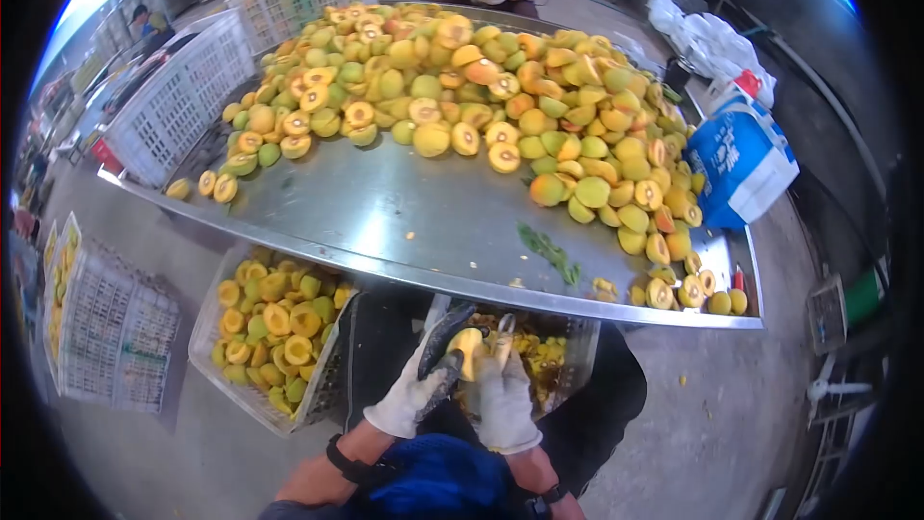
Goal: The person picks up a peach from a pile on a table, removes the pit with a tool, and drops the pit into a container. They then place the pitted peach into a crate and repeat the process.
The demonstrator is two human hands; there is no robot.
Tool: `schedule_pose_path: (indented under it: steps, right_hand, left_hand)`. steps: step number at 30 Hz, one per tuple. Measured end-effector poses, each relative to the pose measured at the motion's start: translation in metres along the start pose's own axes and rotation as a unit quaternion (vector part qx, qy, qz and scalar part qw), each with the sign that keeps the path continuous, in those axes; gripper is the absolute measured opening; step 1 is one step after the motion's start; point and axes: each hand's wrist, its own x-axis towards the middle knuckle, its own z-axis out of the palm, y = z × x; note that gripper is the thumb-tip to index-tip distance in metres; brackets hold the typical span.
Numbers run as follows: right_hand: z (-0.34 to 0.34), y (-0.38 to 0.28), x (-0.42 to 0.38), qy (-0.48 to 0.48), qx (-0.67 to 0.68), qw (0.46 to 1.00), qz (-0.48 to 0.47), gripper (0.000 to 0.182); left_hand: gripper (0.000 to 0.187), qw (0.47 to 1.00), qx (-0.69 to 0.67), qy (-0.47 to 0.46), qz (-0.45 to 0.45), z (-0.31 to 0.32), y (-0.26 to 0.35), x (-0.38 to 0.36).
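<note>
I see both gloved hands working below the near edge of the worktop, over a basket of scraps. My left hand has its fingers wrapped shut around a dark knife; my right hand has its fingers closed on a yellow fruit half, touching the blade. I judge the fruit light, soft-fleshed and slippery when cut, best cupped by its rounded skin side, gently. A big heap of fruit covers the far half of the worktop, and a crate of halves sits below its near left edge.
</note>
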Motion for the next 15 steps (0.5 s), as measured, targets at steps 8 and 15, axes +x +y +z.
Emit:
schedule_pose_path:
  steps: [8, 15]
  right_hand:
    - [-0.018, 0.007, -0.016, -0.037, -0.302, 0.946, -0.111, 0.033]
    - [-0.028, 0.014, -0.011, -0.082, -0.361, 0.916, -0.153, 0.024]
  left_hand:
    - [0.035, 0.993, -0.024, 0.105, 0.054, 0.001, -0.019, 0.017]
    - [0.031, 0.954, -0.257, 0.123, -0.091, -0.020, -0.045, 0.016]
